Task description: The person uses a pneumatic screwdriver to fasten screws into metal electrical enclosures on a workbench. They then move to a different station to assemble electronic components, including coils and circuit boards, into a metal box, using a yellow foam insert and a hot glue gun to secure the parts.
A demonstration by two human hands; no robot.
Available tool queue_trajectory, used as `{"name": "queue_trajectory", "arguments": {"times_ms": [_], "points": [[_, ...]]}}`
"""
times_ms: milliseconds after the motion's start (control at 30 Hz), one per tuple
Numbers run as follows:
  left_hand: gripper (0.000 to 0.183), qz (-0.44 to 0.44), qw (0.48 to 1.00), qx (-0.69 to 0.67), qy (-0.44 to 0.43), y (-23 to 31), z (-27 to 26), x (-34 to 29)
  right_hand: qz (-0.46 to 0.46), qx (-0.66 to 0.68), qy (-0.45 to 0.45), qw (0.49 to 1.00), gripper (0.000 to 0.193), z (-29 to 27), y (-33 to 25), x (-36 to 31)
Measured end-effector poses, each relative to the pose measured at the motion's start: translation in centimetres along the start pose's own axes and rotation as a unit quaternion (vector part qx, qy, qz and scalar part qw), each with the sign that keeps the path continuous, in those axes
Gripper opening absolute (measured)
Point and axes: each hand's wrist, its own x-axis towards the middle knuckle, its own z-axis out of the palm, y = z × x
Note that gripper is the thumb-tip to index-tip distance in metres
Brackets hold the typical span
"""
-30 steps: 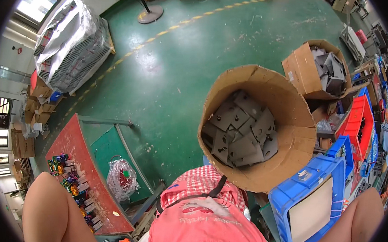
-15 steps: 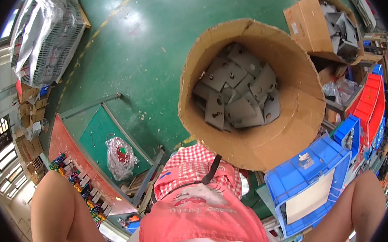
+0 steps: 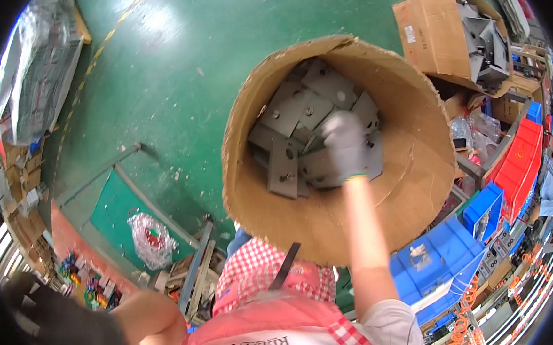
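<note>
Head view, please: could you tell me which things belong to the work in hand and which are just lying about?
In hand:
right hand, gloved
grey metal plates
cardboard drum

Lying about:
blue bins
red crate
cardboard box
plastic bag

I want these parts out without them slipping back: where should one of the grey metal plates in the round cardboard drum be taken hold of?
Judging by the pile, take a top grey metal plate by a free edge, thumb on one flat face and fingers on the other. Come straight down through the open mouth of the cardboard drum, as the gloved right hand does; the walls block any sideways approach.
</note>
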Motion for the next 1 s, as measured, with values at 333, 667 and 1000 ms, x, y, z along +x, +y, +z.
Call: {"name": "queue_trajectory", "arguments": {"times_ms": [333, 667, 1000], "points": [[0.019, -0.454, 0.704, 0.255, -0.483, -19.4, -7.8, -27.5, 0.163, -0.323, -0.427, 0.829, 0.05, 22.9, 26.0, -10.2], [0.071, -0.165, 0.322, 0.51, -0.78, -27.6, -9.9, -33.5, 0.063, -0.093, -0.468, 0.877, 0.034, 13.4, 24.4, -8.6], [0.021, -0.258, 0.638, 0.222, -0.691, -27.1, -10.3, -33.4, 0.278, 0.161, -0.386, 0.865, 0.056, 7.1, 23.0, -0.5]]}}
